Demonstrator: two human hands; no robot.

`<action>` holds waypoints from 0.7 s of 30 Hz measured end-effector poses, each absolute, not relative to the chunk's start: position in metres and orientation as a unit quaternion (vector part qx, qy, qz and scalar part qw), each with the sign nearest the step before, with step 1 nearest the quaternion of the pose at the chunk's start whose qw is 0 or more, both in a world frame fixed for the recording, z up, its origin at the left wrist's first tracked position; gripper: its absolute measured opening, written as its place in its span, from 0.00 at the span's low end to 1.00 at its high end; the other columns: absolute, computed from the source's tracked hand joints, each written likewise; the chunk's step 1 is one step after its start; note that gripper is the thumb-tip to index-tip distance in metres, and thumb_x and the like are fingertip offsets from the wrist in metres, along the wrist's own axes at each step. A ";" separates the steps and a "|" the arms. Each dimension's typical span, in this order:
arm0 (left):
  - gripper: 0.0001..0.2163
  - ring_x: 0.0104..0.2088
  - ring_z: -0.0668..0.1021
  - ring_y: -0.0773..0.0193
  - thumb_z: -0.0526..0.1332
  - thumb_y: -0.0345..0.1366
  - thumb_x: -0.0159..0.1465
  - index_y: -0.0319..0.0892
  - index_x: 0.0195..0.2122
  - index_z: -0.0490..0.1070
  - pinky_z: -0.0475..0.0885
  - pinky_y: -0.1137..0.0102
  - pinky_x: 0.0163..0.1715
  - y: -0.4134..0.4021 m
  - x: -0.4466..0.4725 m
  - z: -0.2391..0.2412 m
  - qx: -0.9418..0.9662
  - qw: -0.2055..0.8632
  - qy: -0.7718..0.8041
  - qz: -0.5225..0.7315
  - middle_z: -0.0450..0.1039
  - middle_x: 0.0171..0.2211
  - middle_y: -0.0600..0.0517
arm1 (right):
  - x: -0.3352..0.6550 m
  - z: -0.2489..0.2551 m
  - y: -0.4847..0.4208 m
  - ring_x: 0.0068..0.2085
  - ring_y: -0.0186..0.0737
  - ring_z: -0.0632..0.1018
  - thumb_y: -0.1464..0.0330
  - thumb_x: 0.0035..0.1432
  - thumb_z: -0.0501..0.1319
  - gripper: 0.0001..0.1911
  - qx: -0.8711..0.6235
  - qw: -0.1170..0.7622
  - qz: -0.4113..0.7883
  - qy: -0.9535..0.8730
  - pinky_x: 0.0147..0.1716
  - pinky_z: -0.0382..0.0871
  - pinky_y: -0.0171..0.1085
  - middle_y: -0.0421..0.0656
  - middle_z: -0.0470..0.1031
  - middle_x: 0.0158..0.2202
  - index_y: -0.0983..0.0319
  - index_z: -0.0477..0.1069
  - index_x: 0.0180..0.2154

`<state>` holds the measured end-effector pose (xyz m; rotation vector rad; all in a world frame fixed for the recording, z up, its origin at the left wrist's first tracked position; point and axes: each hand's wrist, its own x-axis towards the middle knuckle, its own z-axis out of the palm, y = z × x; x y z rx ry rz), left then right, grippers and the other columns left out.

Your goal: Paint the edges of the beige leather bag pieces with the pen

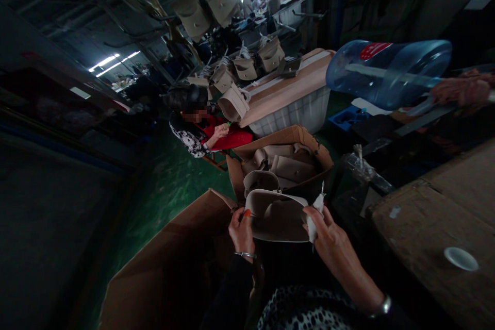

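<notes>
A beige handbag (pixel 276 215) lies open between my hands, low in the middle of the view. My left hand (pixel 242 232) grips its left edge with the fingers closed. On the right edge, my right hand (pixel 327 237) is closed round the bag together with a small white rag or tag (pixel 317 206). Just behind the bag stands an open cardboard box (pixel 305 142) filled with several more beige bags.
A large empty cardboard box (pixel 174 252) sits at the lower left. A wooden table (pixel 444 216) with a white lid is at the right. A person in red sits beyond, beside a white tub (pixel 297 111) and more bags. A blue water bottle (pixel 386 72) is upper right.
</notes>
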<state>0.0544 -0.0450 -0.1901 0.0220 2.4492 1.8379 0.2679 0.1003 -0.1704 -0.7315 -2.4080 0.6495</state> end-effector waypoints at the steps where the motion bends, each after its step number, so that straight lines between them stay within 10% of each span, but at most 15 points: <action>1: 0.15 0.41 0.78 0.54 0.66 0.44 0.51 0.40 0.36 0.80 0.72 0.63 0.44 -0.045 0.054 -0.191 0.005 0.039 0.798 0.601 0.80 0.37 0.48 | 0.268 -0.169 0.100 0.37 0.46 0.83 0.70 0.67 0.53 0.17 -0.282 0.273 0.241 -0.888 0.30 0.77 0.38 0.55 0.73 0.50 0.60 0.65 0.56; 21: 0.16 0.43 0.80 0.52 0.69 0.42 0.50 0.40 0.38 0.80 0.73 0.61 0.45 -0.047 0.053 -0.199 -0.037 0.037 0.796 0.604 0.82 0.38 0.47 | 0.267 -0.168 0.101 0.36 0.43 0.81 0.69 0.67 0.55 0.15 -0.284 0.290 0.262 -0.875 0.31 0.77 0.39 0.52 0.73 0.49 0.60 0.65 0.55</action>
